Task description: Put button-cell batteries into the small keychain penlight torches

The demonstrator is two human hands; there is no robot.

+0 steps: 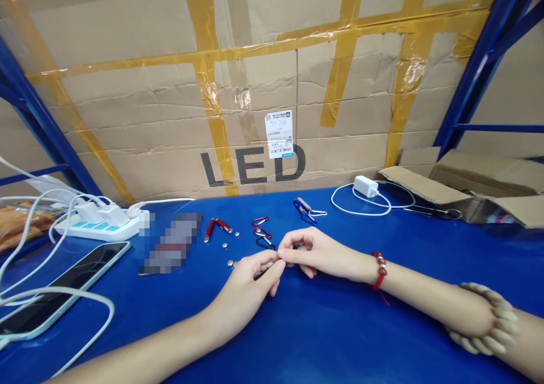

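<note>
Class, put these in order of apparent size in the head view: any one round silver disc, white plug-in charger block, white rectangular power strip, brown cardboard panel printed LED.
1. Brown cardboard panel
2. White power strip
3. White charger block
4. Silver disc

The tabletop [340,321] is plain blue; two small cylinders [223,225] look red, perhaps metallic-tipped.

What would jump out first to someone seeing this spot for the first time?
Probably the big cardboard box across the back, printed "LED" and crossed with yellow tape. Then the two hands meeting over the blue table, a red bracelet on the right wrist.
</note>
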